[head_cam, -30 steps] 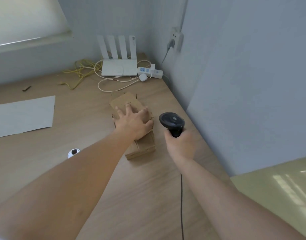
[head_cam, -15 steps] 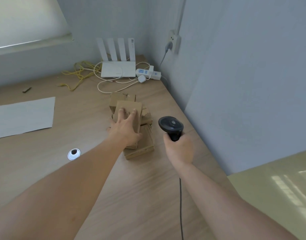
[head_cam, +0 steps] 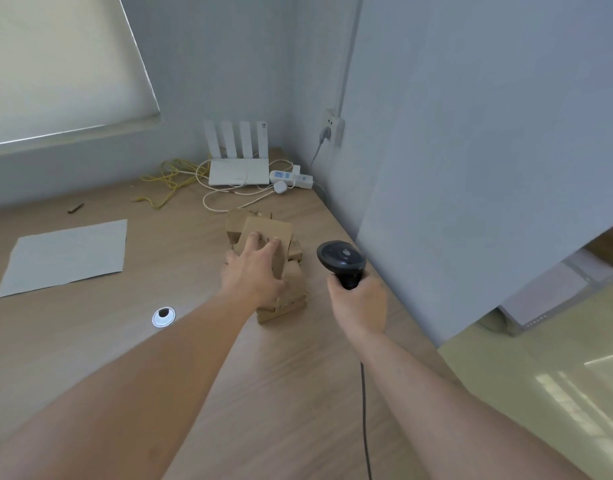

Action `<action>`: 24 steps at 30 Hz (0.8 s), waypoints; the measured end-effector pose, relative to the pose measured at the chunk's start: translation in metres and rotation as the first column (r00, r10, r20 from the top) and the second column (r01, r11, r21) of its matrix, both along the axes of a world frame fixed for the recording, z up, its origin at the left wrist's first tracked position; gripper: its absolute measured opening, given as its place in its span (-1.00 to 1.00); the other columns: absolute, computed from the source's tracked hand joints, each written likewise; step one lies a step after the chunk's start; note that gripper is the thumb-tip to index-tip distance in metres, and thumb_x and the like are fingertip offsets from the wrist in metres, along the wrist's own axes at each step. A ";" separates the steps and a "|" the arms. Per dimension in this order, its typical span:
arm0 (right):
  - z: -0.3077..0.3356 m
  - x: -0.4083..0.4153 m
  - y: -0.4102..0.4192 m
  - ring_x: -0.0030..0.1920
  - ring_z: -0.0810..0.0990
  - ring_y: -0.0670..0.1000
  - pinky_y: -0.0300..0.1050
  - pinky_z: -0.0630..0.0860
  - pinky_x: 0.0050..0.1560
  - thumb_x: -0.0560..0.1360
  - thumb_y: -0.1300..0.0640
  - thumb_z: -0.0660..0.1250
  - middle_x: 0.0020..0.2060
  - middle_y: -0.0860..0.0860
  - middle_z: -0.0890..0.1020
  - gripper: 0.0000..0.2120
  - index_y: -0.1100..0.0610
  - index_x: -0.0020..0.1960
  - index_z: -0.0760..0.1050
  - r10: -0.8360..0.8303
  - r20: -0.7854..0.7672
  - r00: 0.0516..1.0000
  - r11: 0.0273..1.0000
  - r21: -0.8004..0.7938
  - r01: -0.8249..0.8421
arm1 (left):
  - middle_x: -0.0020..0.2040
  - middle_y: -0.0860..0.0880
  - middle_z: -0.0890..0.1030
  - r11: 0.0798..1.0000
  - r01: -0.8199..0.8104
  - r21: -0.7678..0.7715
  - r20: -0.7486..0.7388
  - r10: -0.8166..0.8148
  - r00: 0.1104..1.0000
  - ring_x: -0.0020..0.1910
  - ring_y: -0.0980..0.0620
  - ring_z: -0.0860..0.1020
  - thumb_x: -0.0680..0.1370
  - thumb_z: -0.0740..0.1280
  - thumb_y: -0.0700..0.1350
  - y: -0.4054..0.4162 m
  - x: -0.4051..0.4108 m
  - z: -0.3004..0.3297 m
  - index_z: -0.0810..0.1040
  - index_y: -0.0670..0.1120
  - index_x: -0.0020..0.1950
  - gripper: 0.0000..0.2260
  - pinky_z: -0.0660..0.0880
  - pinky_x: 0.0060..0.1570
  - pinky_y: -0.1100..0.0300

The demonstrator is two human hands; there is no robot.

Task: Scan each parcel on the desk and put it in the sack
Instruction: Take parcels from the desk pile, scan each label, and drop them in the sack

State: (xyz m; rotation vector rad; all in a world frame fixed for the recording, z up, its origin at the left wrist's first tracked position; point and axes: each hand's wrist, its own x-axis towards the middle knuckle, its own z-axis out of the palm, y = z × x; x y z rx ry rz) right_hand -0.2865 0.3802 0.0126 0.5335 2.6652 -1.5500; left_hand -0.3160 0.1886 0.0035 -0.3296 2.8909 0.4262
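Several boxes [head_cam: 280,299] crowd under my left hand [head_cam: 254,271], which grasps the top parcel [head_cam: 267,233] and hides its label, while my right hand [head_cam: 358,303] clenches the scanner [head_cam: 341,259] beside them.

Desk [head_cam: 298,393]: matt wood-grain laminate. Parcels [head_cam: 280,237]: rough brown cardboard, matt. Scanner [head_cam: 339,259]: dark plastic, slight sheen. Sheet [head_cam: 66,256]: smooth pale paper. Router [head_cam: 238,171]: white plastic, smooth.

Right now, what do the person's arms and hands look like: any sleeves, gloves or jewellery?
Both forearms are bare as far as the frame shows, no sleeves visible. The left hand and right hand wear no gloves; no rings, watch or wristband show.
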 end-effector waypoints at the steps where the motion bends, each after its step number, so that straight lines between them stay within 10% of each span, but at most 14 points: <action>1: 0.005 0.007 0.000 -0.29 0.63 -0.03 -0.15 0.41 -0.36 0.51 -0.03 0.48 -0.35 -0.04 0.64 -0.77 0.05 -0.23 0.55 -0.003 -0.009 1.000 1.000 0.007 0.003 | 0.60 0.04 0.10 1.000 0.009 -0.001 -0.009 -0.009 1.000 0.34 -0.35 0.34 0.46 0.47 0.23 0.001 0.006 0.005 0.13 0.26 0.61 -0.19 0.45 0.26 -0.17; 24: 0.049 0.251 -0.036 -0.08 0.68 0.01 -0.13 0.53 -0.10 0.50 -0.06 0.52 -0.12 -0.05 0.72 -0.82 0.01 0.01 0.65 0.258 -0.074 0.963 0.960 -0.096 -0.265 | 0.52 0.01 0.24 0.976 -0.203 -0.073 -0.145 0.192 0.971 0.25 -0.27 0.43 0.39 0.46 0.33 -0.012 0.304 0.063 0.26 0.21 0.51 -0.25 0.47 0.22 -0.14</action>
